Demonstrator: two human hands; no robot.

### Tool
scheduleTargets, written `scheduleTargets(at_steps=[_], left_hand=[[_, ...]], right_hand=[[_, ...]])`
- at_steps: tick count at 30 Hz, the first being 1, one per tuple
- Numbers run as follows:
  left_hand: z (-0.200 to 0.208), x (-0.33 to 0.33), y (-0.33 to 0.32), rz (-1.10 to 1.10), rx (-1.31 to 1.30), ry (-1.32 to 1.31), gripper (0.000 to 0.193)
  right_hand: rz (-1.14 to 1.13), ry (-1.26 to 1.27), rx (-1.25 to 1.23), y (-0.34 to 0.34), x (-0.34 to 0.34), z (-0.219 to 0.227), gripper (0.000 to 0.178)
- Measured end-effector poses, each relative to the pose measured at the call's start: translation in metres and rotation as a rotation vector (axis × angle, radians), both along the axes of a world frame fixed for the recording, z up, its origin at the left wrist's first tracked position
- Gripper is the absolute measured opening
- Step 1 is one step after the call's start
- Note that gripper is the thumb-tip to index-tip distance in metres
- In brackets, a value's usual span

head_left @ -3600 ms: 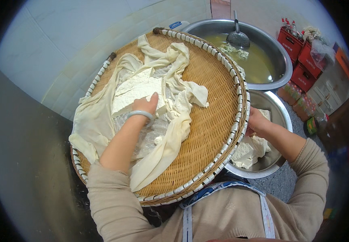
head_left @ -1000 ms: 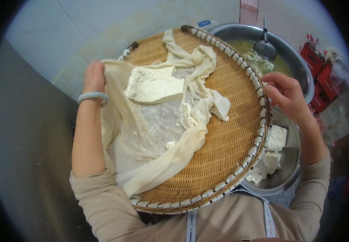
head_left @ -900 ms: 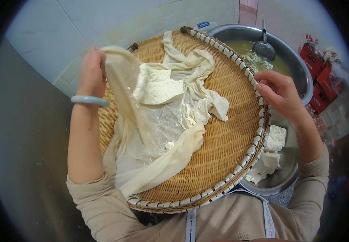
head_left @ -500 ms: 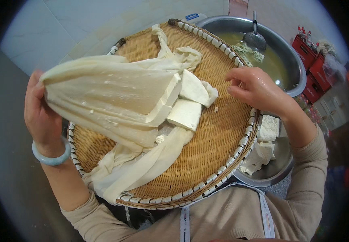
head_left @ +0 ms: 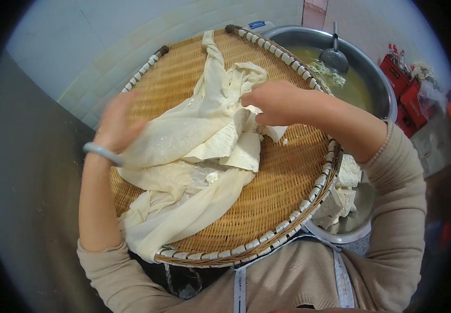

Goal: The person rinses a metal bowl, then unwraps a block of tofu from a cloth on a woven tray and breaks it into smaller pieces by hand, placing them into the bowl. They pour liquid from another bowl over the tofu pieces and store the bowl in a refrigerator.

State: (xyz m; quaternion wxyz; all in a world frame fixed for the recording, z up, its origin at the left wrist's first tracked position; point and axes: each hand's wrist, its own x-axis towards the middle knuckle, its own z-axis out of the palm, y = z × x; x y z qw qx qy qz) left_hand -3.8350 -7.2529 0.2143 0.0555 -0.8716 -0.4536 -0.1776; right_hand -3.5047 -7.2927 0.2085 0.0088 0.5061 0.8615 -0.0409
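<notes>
A cream cloth (head_left: 165, 138) lies rumpled across a round woven bamboo tray (head_left: 283, 193), its twisted end pointing to the far side. White tofu slabs (head_left: 244, 152) sit partly in its folds, with a small crumb (head_left: 212, 178) nearby. My left hand (head_left: 113, 125), with a pale bangle at the wrist, is blurred over the cloth's left side; thumb and fingers look apart and nothing shows in them. At the far end of the tofu, my right hand (head_left: 275, 101) has its fingers curled in at the cloth's edge; the fingertips are partly hidden.
Beyond the tray on the right stands a large metal basin (head_left: 387, 86) of yellowish liquid with pale curds and a metal ladle (head_left: 334, 60). A smaller metal bowl (head_left: 358, 229) below holds more tofu blocks (head_left: 348, 172). Red crates (head_left: 395, 75) of bottles stand far right.
My left hand has let go of the raised cloth and moved right; the cloth has dropped onto the tray and tofu. My right hand has moved left, down to the cloth beside the tofu.
</notes>
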Motion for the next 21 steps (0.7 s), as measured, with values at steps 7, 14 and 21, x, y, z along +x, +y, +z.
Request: scheduleTargets(at_steps=[7,14,21], left_hand=[[-0.041,0.074,0.025,-0.033,-0.822,0.302,0.050],[-0.076,0.068,0.023,-0.111,-0.429,-0.299,0.023],[-0.060,0.070,0.053,0.036,-0.528,-0.283,0.023]], right_hand=[[0.105,-0.033,0.042,0.009,-0.024,-0.001,0.021],[0.374,0.018,0.075,-0.015,-0.034,-0.006,0.025],[0.328,-0.026,0.027,-0.014,-0.037,0.006,0.027]])
